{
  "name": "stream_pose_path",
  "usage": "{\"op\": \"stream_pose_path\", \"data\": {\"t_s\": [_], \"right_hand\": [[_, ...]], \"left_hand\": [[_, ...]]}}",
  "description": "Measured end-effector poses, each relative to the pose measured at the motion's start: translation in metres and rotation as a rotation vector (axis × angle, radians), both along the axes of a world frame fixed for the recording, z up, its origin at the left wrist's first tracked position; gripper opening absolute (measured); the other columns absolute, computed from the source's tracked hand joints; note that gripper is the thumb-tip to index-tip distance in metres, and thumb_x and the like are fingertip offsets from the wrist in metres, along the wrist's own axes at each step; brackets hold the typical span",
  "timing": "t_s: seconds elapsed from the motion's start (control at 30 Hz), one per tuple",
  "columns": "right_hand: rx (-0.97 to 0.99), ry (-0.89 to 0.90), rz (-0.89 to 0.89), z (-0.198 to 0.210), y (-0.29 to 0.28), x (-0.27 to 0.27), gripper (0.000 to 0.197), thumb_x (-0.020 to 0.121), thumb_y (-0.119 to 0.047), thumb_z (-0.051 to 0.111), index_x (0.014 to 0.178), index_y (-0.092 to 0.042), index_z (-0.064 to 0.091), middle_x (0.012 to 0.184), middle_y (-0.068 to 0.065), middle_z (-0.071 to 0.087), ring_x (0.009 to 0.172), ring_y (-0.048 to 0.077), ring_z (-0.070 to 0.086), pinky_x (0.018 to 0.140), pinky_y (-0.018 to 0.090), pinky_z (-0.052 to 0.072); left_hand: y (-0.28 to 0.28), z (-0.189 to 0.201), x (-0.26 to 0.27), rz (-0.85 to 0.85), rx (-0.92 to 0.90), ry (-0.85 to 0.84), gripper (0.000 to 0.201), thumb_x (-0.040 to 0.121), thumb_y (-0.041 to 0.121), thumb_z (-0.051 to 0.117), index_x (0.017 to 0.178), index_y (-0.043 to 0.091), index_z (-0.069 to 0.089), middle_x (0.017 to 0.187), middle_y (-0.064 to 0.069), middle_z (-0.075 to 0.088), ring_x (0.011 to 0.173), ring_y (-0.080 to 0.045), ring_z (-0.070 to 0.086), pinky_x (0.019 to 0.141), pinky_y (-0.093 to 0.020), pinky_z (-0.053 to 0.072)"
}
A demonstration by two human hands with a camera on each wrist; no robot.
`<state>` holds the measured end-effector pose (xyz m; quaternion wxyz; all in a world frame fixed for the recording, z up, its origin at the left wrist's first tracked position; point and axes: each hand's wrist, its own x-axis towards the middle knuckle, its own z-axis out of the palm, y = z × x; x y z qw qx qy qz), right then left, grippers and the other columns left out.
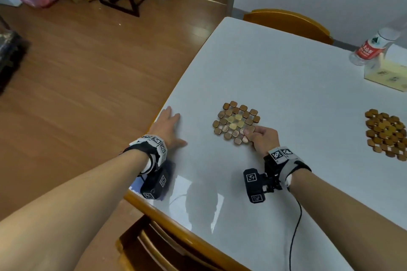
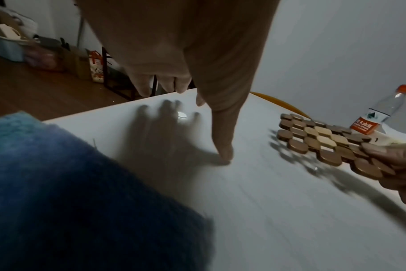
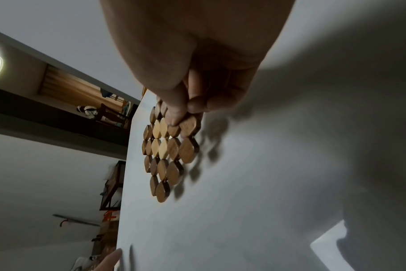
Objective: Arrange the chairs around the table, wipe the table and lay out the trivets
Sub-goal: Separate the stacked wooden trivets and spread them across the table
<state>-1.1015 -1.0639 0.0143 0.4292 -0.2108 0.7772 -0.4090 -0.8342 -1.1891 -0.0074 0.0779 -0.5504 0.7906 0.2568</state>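
Far left, wooden floor (image 1: pixel 88 61) with bags and a dark metal frame against the wall. At the table's (image 1: pixel 275 77) left edge, left hand (image 1: pixel 168 127) laid on the white top, fingers straight and slightly spread, thumb tip (image 2: pixel 225 155) pressed to the surface, nothing held. Beneath that wrist, a blue cloth (image 2: pixel 70 192) bunched at the near edge. Below the table's near corner, a wooden chair (image 1: pixel 158 246). Toward the middle, a trivet of wooden tiles (image 1: pixel 235 122) resting on the top, its near corner pinched between thumb and curled fingers of the right hand (image 1: pixel 263 138); from the right wrist view, thumb (image 3: pixel 174 110) on top of the tiles, fingertips tucked under. Behind the far edge, a second chair back (image 1: pixel 288 24). Further right, a second trivet (image 1: pixel 386 135) lying flat, well apart from the first. At the far right, a clear bottle with a red label (image 1: pixel 372 47) just beside a pale yellow tissue box (image 1: pixel 387 70).
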Motion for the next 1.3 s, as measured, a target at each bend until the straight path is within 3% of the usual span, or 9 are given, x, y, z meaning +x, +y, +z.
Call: {"op": "stream_pose_path", "data": {"t_s": [0.2, 0.37, 0.5, 0.6, 0.67, 0.73, 0.87, 1.0, 1.3], "right_hand": [[-0.001, 0.008, 0.076, -0.009, -0.066, 0.033, 0.033, 0.088, -0.014, 0.070, 0.060, -0.021, 0.054, 0.036, -0.018, 0.049, 0.036, -0.002, 0.046, 0.038, 0.010, 0.033], [0.037, 0.014, 0.075, -0.023, -0.103, 0.055, 0.030, 0.085, -0.020, 0.074, 0.061, -0.022, 0.056, 0.056, -0.008, 0.055, 0.052, 0.008, 0.049, 0.049, 0.019, 0.036], [0.121, 0.111, 0.143, -0.029, -0.119, 0.065, 0.031, 0.079, -0.033, 0.078, 0.061, -0.020, 0.057, 0.061, -0.004, 0.060, 0.055, 0.014, 0.054, 0.053, 0.024, 0.045], [0.214, 0.396, 0.221, -0.023, -0.116, 0.065, 0.032, 0.076, -0.047, 0.074, 0.092, -0.021, 0.063, 0.090, -0.005, 0.064, 0.082, 0.018, 0.062, 0.078, 0.033, 0.052], [0.144, 0.484, 0.238, -0.022, -0.110, 0.065, 0.042, 0.078, -0.046, 0.072, 0.108, -0.022, 0.055, 0.102, -0.004, 0.060, 0.094, 0.018, 0.060, 0.082, 0.036, 0.050], [0.019, 0.541, 0.294, -0.024, -0.107, 0.067, 0.057, 0.077, -0.045, 0.073, 0.122, -0.022, 0.049, 0.119, -0.002, 0.052, 0.110, 0.018, 0.052, 0.090, 0.038, 0.047], [-0.007, 0.785, 0.660, -0.038, -0.111, 0.072, 0.082, 0.077, -0.054, 0.068, 0.145, -0.020, 0.035, 0.151, 0.000, 0.033, 0.137, 0.023, 0.029, 0.109, 0.042, 0.035], [0.007, 0.799, 0.729, -0.049, -0.116, 0.074, 0.084, 0.083, -0.055, 0.062, 0.150, -0.018, 0.028, 0.161, 0.003, 0.018, 0.144, 0.025, 0.021, 0.116, 0.041, 0.026], [0.096, 0.843, 0.764, -0.051, -0.126, 0.061, 0.082, 0.087, -0.052, 0.060, 0.152, -0.017, 0.023, 0.163, 0.001, 0.009, 0.147, 0.026, 0.014, 0.116, 0.043, 0.026]], "left_hand": [[-0.022, -0.001, 0.010, -0.131, 0.075, -0.121, 0.125, 0.064, 0.057, 0.081, 0.154, 0.014, 0.004, 0.161, -0.008, -0.013, 0.149, -0.023, -0.009, 0.120, -0.044, 0.017], [-0.031, 0.003, 0.019, -0.182, 0.126, -0.114, 0.124, 0.065, 0.048, 0.083, 0.155, 0.021, 0.002, 0.161, 0.001, -0.016, 0.149, -0.016, -0.009, 0.120, -0.043, 0.018], [-0.034, 0.007, 0.020, -0.193, 0.153, -0.100, 0.119, 0.068, 0.041, 0.084, 0.155, 0.023, 0.004, 0.161, 0.003, -0.015, 0.149, -0.015, -0.007, 0.119, -0.041, 0.019], [-0.035, 0.008, 0.018, -0.193, 0.158, -0.116, 0.119, 0.069, 0.041, 0.084, 0.154, 0.025, 0.003, 0.161, 0.004, -0.016, 0.149, -0.015, -0.008, 0.119, -0.042, 0.022], [-0.035, 0.009, 0.018, -0.198, 0.157, -0.126, 0.119, 0.069, 0.042, 0.083, 0.154, 0.025, 0.003, 0.161, 0.004, -0.016, 0.149, -0.015, -0.008, 0.119, -0.043, 0.022], [-0.035, 0.011, 0.017, -0.199, 0.159, -0.135, 0.118, 0.069, 0.042, 0.083, 0.154, 0.026, 0.003, 0.161, 0.004, -0.016, 0.149, -0.015, -0.008, 0.118, -0.043, 0.023], [-0.037, 0.011, 0.017, -0.210, 0.170, -0.159, 0.118, 0.069, 0.043, 0.083, 0.154, 0.026, 0.003, 0.161, 0.004, -0.017, 0.149, -0.016, -0.008, 0.117, -0.046, 0.025], [-0.037, 0.011, 0.016, -0.212, 0.167, -0.166, 0.117, 0.069, 0.043, 0.082, 0.154, 0.026, 0.003, 0.161, 0.004, -0.017, 0.149, -0.016, -0.007, 0.117, -0.045, 0.026], [-0.036, 0.012, 0.016, -0.212, 0.168, -0.167, 0.117, 0.070, 0.040, 0.082, 0.154, 0.025, 0.002, 0.161, 0.003, -0.017, 0.148, -0.016, -0.009, 0.118, -0.045, 0.024]]}}
